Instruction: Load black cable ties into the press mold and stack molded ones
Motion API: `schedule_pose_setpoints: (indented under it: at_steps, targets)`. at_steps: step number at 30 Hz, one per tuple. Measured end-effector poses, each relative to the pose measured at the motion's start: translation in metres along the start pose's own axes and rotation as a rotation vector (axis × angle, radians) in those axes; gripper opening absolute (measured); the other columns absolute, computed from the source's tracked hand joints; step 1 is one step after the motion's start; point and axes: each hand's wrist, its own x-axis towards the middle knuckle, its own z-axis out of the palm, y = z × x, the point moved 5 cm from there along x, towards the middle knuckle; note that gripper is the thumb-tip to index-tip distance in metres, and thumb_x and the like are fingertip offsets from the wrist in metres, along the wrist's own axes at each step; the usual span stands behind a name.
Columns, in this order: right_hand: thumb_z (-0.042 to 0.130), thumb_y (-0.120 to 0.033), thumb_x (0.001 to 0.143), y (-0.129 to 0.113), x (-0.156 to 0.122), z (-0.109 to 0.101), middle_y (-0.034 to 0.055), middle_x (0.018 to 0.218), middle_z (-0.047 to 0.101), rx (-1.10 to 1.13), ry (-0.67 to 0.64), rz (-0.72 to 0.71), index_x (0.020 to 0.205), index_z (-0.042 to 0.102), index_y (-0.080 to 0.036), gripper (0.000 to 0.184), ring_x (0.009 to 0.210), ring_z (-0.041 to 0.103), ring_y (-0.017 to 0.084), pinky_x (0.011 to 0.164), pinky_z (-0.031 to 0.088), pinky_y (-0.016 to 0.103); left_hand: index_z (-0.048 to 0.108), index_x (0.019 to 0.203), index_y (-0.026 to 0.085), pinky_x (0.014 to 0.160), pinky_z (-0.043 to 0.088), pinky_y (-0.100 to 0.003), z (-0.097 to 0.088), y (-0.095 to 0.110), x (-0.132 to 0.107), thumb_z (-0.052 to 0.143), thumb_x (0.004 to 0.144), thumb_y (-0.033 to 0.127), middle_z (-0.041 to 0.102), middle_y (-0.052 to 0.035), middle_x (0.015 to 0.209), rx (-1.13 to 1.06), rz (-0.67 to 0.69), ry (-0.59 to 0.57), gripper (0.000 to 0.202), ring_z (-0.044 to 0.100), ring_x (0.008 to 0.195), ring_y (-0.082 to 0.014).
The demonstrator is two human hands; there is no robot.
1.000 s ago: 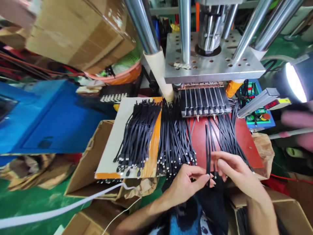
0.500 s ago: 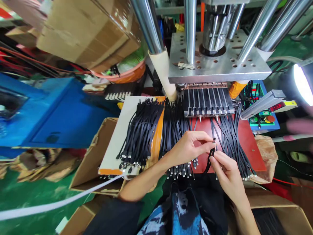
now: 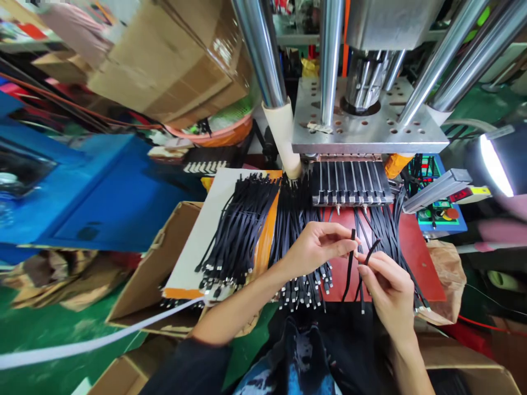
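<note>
Over the red work surface [image 3: 340,285], my left hand [image 3: 315,248] pinches a flat black cable [image 3: 349,274] between thumb and fingertips, its lower part hanging down. Close beside it, my right hand [image 3: 391,282] pinches another black cable [image 3: 373,248], whose short end sticks up and leans right. My fingertips almost meet. Left of my hands lies a pile of black cables [image 3: 290,230] with metal plug ends toward me. More black cables [image 3: 391,233] are spread on the right. Behind my hands is a black slotted fixture [image 3: 352,184] under the steel press plate [image 3: 370,140].
A white board [image 3: 191,241] with orange edging carries another cable bundle [image 3: 242,219]. Cardboard boxes [image 3: 142,274] stand at lower left and lower right. Steel columns [image 3: 261,55] rise around the press. At right are a lamp [image 3: 496,164] and a control box [image 3: 438,214] with buttons.
The black cables held close together between my hands are now apart, one in each hand. My right hand has shifted slightly right. The camera view has tilted slightly.
</note>
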Motion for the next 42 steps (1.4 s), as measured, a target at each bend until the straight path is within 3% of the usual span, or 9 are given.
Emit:
schedule_pose_setpoints:
  at_steps: [3,9,15,18,22,27,33,37,42]
  targets:
    - [0.069,-0.015,0.1,-0.005,0.009,0.006,-0.0023,0.081,0.06,0.0,-0.012,-0.018,0.113,0.079,-0.029,0.022,0.06,0.049,0.01,0.05,0.036,0.024,0.074,0.082,0.013,0.067,0.053,-0.024,-0.004,0.005,0.002,0.095,0.073,0.049,0.075,-0.0044,0.08,-0.009,0.033,0.032,0.042,0.065,0.068,-0.0124]
    - [0.068,-0.016,0.101,-0.006,0.015,0.008,-0.0025,0.079,0.057,-0.006,0.0,-0.029,0.118,0.08,-0.029,0.024,0.06,0.048,0.01,0.051,0.035,0.025,0.076,0.09,0.013,0.064,0.047,-0.021,-0.01,0.017,-0.004,0.085,0.087,0.045,0.074,-0.004,0.08,0.145,0.134,0.072,0.034,0.06,0.067,-0.0105]
    - [0.068,-0.018,0.102,0.0,0.013,0.008,-0.0018,0.082,0.057,0.007,0.016,-0.004,0.119,0.08,-0.03,0.024,0.062,0.048,0.011,0.053,0.035,0.027,0.082,0.104,0.014,0.064,0.05,-0.024,-0.009,0.018,-0.008,0.081,0.092,0.045,0.073,-0.0056,0.085,0.092,0.113,-0.068,0.034,0.061,0.069,-0.012]
    - [0.068,-0.018,0.102,0.0,0.014,0.01,-0.0021,0.08,0.056,0.003,0.013,-0.014,0.118,0.08,-0.03,0.023,0.062,0.047,0.012,0.052,0.034,0.027,0.083,0.109,0.015,0.064,0.048,-0.023,-0.009,0.022,-0.009,0.078,0.095,0.044,0.071,-0.0058,0.088,0.163,0.177,-0.058,0.033,0.061,0.071,-0.0119]
    - [0.066,-0.018,0.102,-0.003,0.018,0.013,-0.0012,0.08,0.058,0.009,-0.001,-0.035,0.115,0.08,-0.028,0.021,0.064,0.05,0.012,0.053,0.036,0.026,0.082,0.118,0.017,0.076,0.052,-0.027,-0.006,0.03,-0.013,0.065,0.105,0.044,0.072,-0.0101,0.101,0.328,0.263,-0.067,0.035,0.066,0.088,-0.0176]
    - [0.066,-0.022,0.103,-0.007,0.026,0.019,-0.001,0.074,0.056,-0.002,-0.083,-0.046,0.091,0.077,-0.023,0.016,0.062,0.048,0.013,0.053,0.036,0.027,0.083,0.106,0.017,0.081,0.051,-0.028,-0.007,0.038,-0.015,0.062,0.106,0.044,0.065,-0.0087,0.102,0.444,0.312,-0.119,0.034,0.064,0.093,-0.0179]
    - [0.066,-0.028,0.102,-0.001,0.035,0.031,-0.0025,0.071,0.052,0.043,-0.177,-0.009,0.081,0.066,-0.021,0.022,0.062,0.046,0.013,0.053,0.035,0.026,0.081,0.096,0.016,0.088,0.052,-0.031,-0.009,0.045,-0.012,0.061,0.107,0.041,0.068,-0.0085,0.099,0.549,0.381,-0.131,0.034,0.066,0.095,-0.0193]
    - [0.065,-0.036,0.101,0.015,0.017,0.051,-0.0029,0.069,0.049,0.109,-0.327,0.13,0.074,0.052,-0.025,0.031,0.06,0.048,0.015,0.054,0.041,0.028,0.081,0.098,0.017,0.106,0.049,-0.034,-0.022,0.054,0.002,0.058,0.108,0.036,0.071,-0.0109,0.118,0.622,0.441,-0.008,0.032,0.067,0.114,-0.0219]
    - [0.069,-0.043,0.096,0.023,-0.008,0.062,-0.0004,0.072,0.061,0.232,-0.574,0.245,0.08,0.059,-0.03,0.022,0.057,0.062,0.023,0.045,0.052,0.035,0.082,0.103,0.016,0.121,0.041,-0.038,-0.062,0.049,0.044,0.055,0.109,0.031,0.069,-0.0137,0.137,0.74,0.443,0.183,0.032,0.06,0.137,-0.0256]
